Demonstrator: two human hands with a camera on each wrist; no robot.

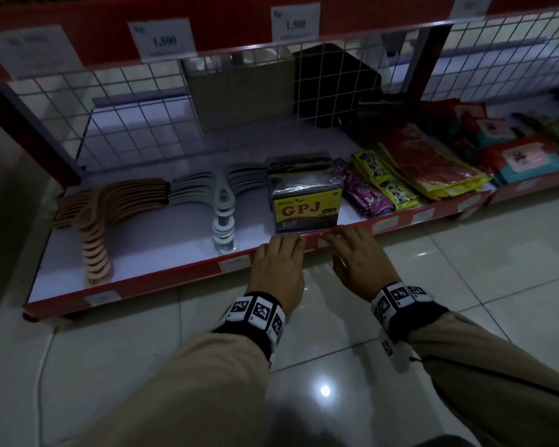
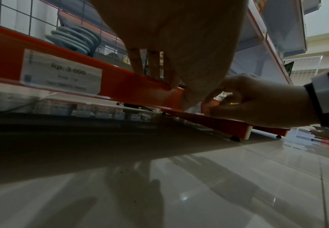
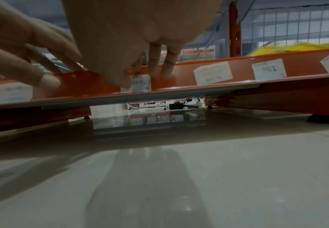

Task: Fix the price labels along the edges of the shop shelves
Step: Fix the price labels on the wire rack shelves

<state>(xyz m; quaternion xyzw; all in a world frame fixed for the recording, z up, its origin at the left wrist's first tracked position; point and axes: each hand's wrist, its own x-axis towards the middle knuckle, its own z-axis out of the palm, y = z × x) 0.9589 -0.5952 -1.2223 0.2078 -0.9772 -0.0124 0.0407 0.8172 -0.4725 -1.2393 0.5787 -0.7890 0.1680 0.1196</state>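
The red rail (image 1: 181, 275) runs along the front of the bottom shelf and carries small white price labels. One small label (image 3: 141, 83) sits between my two hands, in front of the GPJ box (image 1: 305, 206). My left hand (image 1: 279, 253) lays its straight fingers (image 2: 138, 61) over the rail's top, thumb on the front face. My right hand (image 1: 352, 250) pinches that label, its thumb (image 3: 123, 78) on the label's left part, seen curled in the left wrist view (image 2: 253, 100). Another label reading Rp. 3.000 (image 2: 62, 74) sits flat further left.
Stacked hangers (image 1: 110, 221) and packets (image 1: 400, 179) lie on the shelf behind a wire grid (image 1: 136, 124). Two labels (image 3: 212, 74) right of my hands sit tilted on the rail. Upper shelf tags (image 1: 162, 38) hang above. Glossy floor tiles (image 1: 304, 366) spread below.
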